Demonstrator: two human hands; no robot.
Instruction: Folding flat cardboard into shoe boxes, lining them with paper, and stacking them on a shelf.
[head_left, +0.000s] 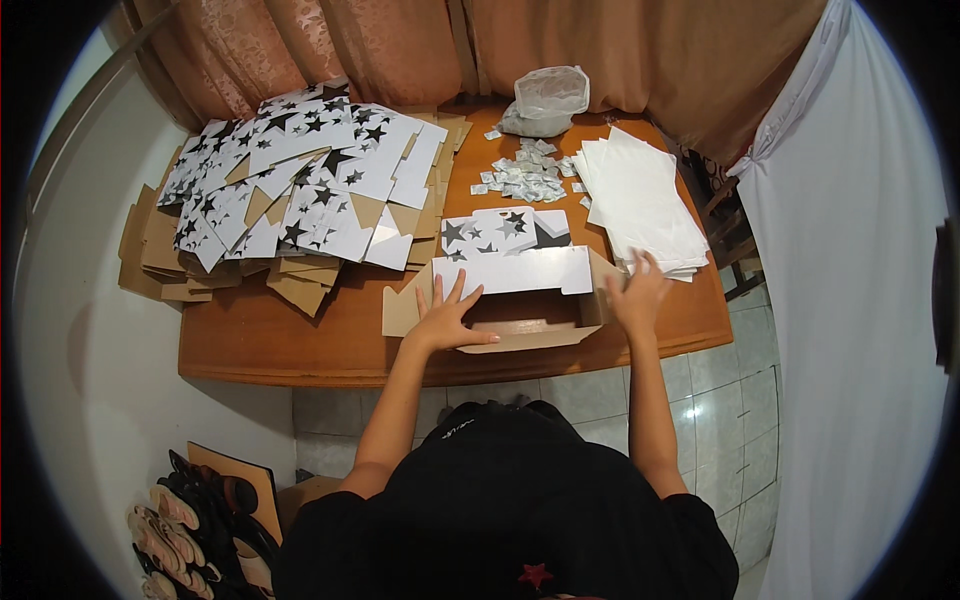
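Note:
A partly folded cardboard box (512, 268), white with black stars outside and brown inside, lies near the front edge of the table with its flaps raised. Across its left end rests my left hand (440, 322), fingers spread, the thumb stretched along the near brown flap. My right hand (638, 298) is at the box's right end, fingers apart and slightly blurred, with nothing visible in it. Just beyond that hand lies a stack of white paper sheets (640, 195). Whether the right fingers touch the box or the paper, I cannot tell.
Flat star-printed box blanks (310, 170) are piled at the far left of the wooden table (290, 345). Several small sachets (525, 178) lie behind the box, near a clear plastic bag (545, 100). Shoes (180, 530) stand on the floor at lower left; a white curtain (850, 300) hangs right.

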